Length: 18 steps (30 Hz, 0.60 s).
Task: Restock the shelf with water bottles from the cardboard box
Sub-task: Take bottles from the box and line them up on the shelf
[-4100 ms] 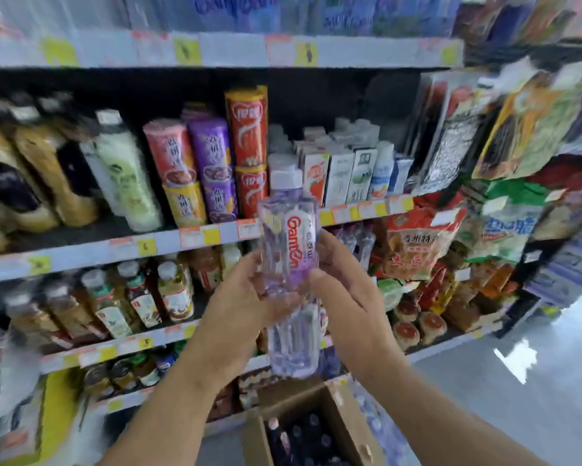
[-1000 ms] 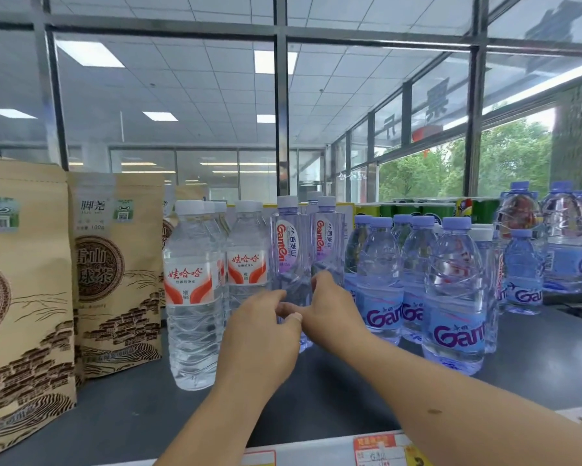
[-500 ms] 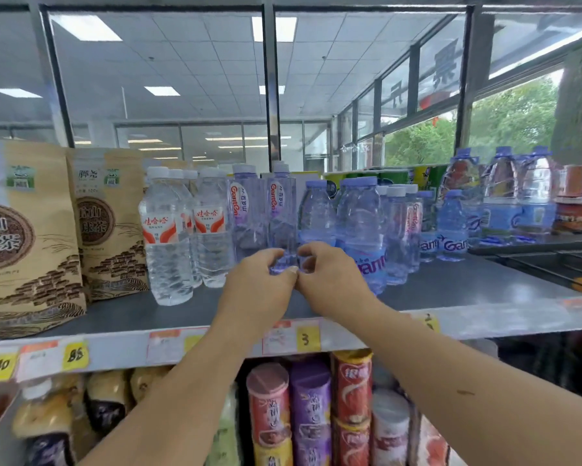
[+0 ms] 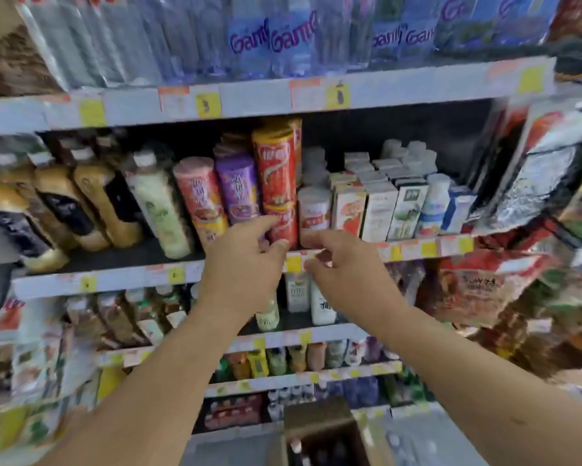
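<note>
I'm facing a grey metal shelving rack [image 4: 256, 95], yellow paper price tags [image 4: 338, 95] stuck along its edges. Going off the tall red snack tube [image 4: 273, 163]: brown plastic bottles [image 4: 94, 203] lean left of it, small white drink cartons [image 4: 380, 210] sit right, shiny foil bags [image 4: 538, 183] hang further right, pale grey floor [image 4: 427, 445] way below.

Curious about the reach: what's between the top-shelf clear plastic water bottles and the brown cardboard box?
In the head view, stocked shelves: tall red canisters, purple canisters, white cartons, small bottles.
</note>
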{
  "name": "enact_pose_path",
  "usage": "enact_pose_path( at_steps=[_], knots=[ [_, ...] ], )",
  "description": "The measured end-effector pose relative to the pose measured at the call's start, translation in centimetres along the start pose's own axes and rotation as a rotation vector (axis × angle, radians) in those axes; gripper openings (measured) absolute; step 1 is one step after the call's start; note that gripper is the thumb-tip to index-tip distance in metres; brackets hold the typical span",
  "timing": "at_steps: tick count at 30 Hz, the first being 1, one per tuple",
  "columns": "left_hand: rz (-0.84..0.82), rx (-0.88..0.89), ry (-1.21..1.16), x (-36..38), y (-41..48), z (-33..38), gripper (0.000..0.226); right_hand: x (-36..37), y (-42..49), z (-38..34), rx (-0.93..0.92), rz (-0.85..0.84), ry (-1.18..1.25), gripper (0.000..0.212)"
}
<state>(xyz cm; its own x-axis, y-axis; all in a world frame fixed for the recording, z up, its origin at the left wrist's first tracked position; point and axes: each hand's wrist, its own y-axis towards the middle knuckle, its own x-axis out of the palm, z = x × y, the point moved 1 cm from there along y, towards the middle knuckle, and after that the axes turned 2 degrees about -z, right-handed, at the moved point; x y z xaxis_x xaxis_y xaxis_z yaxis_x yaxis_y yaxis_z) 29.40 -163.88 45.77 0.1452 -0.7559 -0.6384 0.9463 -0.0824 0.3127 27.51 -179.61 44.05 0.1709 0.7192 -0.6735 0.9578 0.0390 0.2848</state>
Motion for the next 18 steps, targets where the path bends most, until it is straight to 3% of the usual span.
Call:
enact_pose_path(
  at_steps=[4, 9, 13, 18],
  knots=[
    [-0.234, -0.126, 0.054, 6.0, -4.2, -5.3, 0.044, 5.7, -5.3, 7.0, 0.210, -0.146, -0.062, 0.038],
    [-0.417, -0.202, 0.024, 13.8, -10.1, -13.5, 0.039, 14.0, -14.2, 17.8, 0.469, -0.235, -0.157, 0.027],
    [-0.525, -0.277, 0.067, 21.0, -15.7, -20.6, 0.040, 21.3, -22.2, 27.2, 0.658, -0.496, -0.323, 0.029],
    [-0.631, -0.392, 0.096, 29.8, -22.8, -29.3, 0.044, 29.7, -29.9, 37.0, 0.701, -0.729, -0.380, 0.034]
  ],
)
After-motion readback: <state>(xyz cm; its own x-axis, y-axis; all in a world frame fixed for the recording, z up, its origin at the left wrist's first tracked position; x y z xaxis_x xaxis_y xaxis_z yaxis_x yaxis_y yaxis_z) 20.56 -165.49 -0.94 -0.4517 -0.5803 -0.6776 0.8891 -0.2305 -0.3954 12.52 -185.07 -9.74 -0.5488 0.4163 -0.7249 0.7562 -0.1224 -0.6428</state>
